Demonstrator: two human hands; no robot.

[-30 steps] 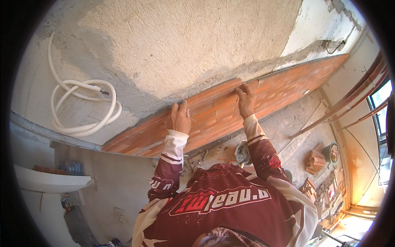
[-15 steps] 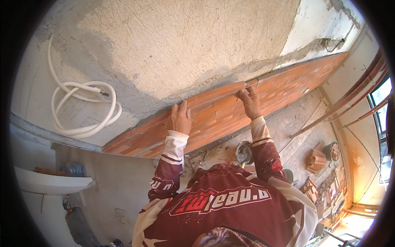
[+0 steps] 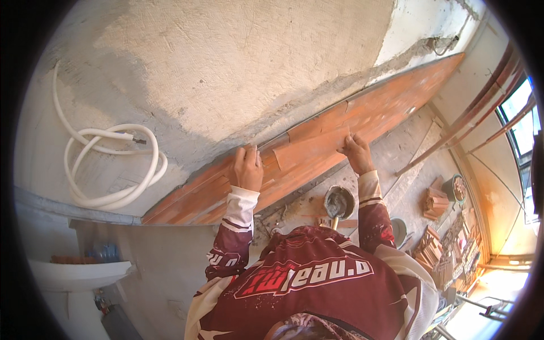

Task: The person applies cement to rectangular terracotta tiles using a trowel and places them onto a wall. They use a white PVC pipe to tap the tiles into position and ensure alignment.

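A low wall face of orange-red brick tiles runs diagonally below rough plaster. My right hand pinches the right end of a long, thin terracotta brick tile, held in front of the tiled face and away from its top edge. The tile's left end sits just right of my left hand, apart from it. Fingers of my left hand are curled together near the top edge of the tiles. Whatever may be between those fingertips is too small to make out.
Coiled white hose lies on the plaster at left. A mortar bucket stands on the floor below my right hand. Stacked brick tiles and another bucket are at right, near reddish poles. A white basin is at lower left.
The long tile has come off the top edge of the tiled face and moved toward me, in my right hand. My left hand stays near the edge. The view has shifted slightly.
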